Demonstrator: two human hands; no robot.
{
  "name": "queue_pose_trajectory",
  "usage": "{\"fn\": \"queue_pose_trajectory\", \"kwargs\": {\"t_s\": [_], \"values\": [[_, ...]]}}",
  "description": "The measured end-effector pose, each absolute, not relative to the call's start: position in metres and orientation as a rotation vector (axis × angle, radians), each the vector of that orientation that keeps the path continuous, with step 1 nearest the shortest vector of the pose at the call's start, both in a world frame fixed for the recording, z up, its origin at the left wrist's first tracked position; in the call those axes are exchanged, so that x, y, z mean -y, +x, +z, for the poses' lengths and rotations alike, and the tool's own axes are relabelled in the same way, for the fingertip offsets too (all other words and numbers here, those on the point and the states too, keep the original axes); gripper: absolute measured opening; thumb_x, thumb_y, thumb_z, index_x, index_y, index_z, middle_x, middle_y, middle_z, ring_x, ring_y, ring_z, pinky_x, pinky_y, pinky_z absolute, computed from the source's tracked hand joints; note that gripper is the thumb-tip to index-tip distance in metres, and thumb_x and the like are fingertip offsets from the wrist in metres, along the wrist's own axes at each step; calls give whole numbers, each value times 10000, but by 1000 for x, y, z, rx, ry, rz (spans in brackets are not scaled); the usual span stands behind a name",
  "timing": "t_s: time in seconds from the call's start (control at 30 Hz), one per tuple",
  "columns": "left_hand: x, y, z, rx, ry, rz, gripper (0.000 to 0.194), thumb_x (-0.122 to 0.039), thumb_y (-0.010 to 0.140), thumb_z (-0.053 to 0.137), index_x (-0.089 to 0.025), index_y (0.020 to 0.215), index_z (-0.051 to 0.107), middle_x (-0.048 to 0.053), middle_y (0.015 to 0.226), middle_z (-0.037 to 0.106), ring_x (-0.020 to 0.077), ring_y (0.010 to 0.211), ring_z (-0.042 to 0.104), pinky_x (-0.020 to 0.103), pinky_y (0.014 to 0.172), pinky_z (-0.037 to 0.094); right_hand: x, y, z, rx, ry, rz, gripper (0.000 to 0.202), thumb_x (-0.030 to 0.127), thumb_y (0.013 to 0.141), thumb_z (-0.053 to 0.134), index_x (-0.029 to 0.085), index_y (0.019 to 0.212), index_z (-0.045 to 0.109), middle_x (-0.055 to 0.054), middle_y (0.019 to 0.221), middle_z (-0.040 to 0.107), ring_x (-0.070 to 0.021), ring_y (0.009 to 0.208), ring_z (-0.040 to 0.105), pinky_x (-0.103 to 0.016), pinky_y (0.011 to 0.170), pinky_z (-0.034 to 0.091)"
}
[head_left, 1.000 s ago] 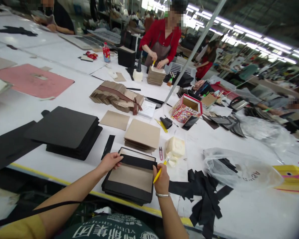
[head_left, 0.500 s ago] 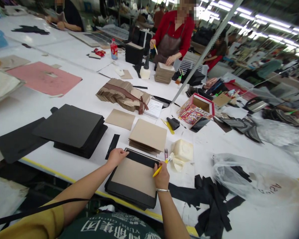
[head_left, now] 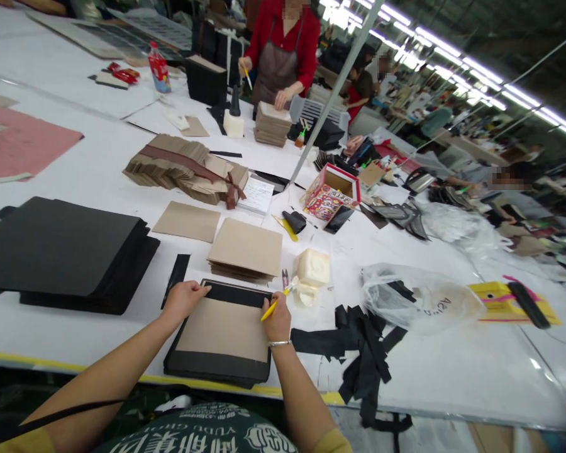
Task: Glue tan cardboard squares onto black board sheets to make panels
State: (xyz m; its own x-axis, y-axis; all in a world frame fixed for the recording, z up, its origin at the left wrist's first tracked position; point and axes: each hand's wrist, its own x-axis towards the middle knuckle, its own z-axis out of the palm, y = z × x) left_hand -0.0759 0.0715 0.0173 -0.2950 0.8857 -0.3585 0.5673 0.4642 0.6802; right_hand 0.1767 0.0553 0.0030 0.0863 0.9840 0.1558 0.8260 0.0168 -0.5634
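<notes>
In front of me lies a stack of black panels (head_left: pixel 217 366), and a beige board (head_left: pixel 221 330) covers the middle of the top one. A black strip (head_left: pixel 236 294) runs along the board's far edge. My left hand (head_left: pixel 183 303) is closed, thumb and fingers pinching the strip at the far left corner. My right hand (head_left: pixel 278 319) grips a yellow-handled brush (head_left: pixel 271 309) with a pale, glue-smeared tip, while its fingers touch the strip's right end. Just beyond the brush tip sits a cream-white glue container (head_left: pixel 312 267), with small snips (head_left: pixel 285 278) beside it.
Beige boards (head_left: pixel 246 248) are stacked beyond the panels. A tall black stack (head_left: pixel 66 245) stands at left. Black strips (head_left: pixel 365 352) and a plastic bag (head_left: pixel 419 296) lie at right. Further back are a tied bundle (head_left: pixel 179 167), a red box (head_left: pixel 331 192) and a co-worker (head_left: pixel 283 56).
The camera view has swung to the right, so everything sits further left in the picture. Both hands keep about the same place on the panel, and the brush stays in the right hand.
</notes>
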Motion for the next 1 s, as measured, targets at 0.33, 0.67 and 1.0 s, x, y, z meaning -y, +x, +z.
{"fn": "queue_pose_trajectory", "kwargs": {"t_s": [0.33,0.67,1.0], "values": [[-75,-80,17,-2034,1367,417,410,-543,694,470,-176,521,531,2,484,533,138,516,497,227,485,279,-60,177,-3,1832,-1849,313,186,292,835,421,163,964,455,-5,730,533,-133,619,523,-247,594,416],[-35,-50,21,-1406,2616,450,468,-377,847,395,-213,1286,390,72,1325,435,218,1240,334,388,1014,215,-45,159,13,2210,-1322,157,169,195,852,418,171,1000,497,-116,1118,543,-220,1035,498,-406,850,438],[-37,-216,51,-2179,2376,977,296,-391,803,479,-214,1006,603,64,1067,624,214,1053,526,348,962,342,-38,203,-24,1930,-1337,-72,262,353,852,438,209,1054,525,-86,862,628,-224,773,612,-353,671,520]]}}
